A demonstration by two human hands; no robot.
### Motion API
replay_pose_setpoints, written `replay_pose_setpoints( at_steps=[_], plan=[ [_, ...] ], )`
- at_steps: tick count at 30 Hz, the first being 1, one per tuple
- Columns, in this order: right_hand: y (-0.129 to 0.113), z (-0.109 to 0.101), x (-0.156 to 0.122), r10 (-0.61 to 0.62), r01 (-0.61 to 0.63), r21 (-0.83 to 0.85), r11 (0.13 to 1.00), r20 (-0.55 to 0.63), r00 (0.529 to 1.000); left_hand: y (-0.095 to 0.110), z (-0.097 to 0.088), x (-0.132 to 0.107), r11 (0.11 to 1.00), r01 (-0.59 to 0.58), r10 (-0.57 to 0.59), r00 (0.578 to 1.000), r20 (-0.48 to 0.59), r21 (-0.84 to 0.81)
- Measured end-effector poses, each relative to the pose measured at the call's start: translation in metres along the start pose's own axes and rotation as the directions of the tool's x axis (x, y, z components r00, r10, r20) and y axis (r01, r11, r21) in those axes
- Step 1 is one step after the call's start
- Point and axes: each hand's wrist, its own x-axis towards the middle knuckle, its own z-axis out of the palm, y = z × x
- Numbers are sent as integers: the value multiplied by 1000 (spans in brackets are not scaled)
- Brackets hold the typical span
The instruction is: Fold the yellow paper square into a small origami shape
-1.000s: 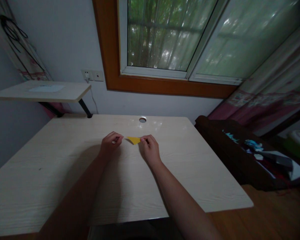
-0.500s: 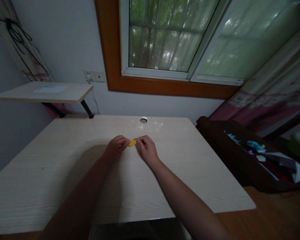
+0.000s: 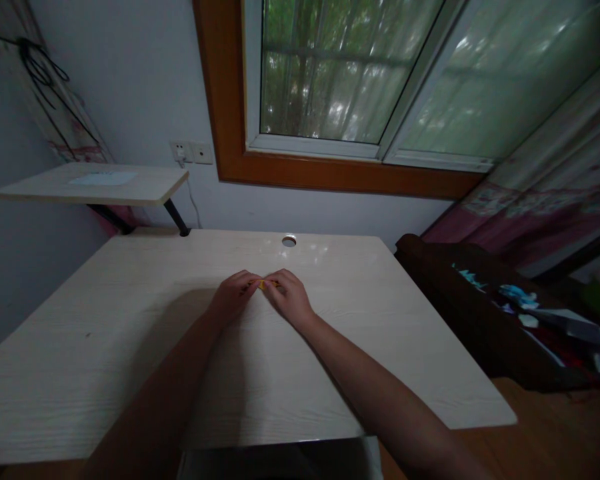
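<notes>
Between my two hands, just above or on the pale wooden desk [image 3: 360, 347], is a small yellow piece of paper [image 3: 262, 285], apparently folded. Mostly fingers cover it, so only a bit of yellow shows. My left hand [image 3: 233, 297] is closed, its thumb and fingertips pinching the paper from the left. From the right, my right hand [image 3: 290, 297] pinches it too, closed, with the thumb against the near side. The fingertips of both hands almost touch.
A raised shelf [image 3: 150, 190] on black legs stands at the desk's back left, with a white sheet [image 3: 103, 178] on it. Behind the hands is a round cable hole [image 3: 289, 241]. A dark brown piece of furniture [image 3: 430, 293] holding assorted items stands right of the desk.
My right hand has shifted left, closer to my left hand. Less of the yellow paper shows between the fingers than before. The view has moved slightly.
</notes>
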Motion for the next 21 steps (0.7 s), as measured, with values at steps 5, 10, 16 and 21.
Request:
replay_pose_setpoints(
  at_steps=[5,10,16,21],
  plan=[
    [-1,2,-3,-18,17,-77,997,-17,1000,3,2,1,989,-61,57,998,37,132],
    [-8,-1,-6,-52,57,-181,982,36,998,8,0,0,966,-102,90,994,61,236],
    [-14,-5,-9,-60,73,-267,961,57,997,14,-4,-1,936,-163,132,984,118,312],
    [-11,-6,-11,-65,73,-276,958,38,997,14,-4,-1,923,-187,156,981,116,336]
  ],
)
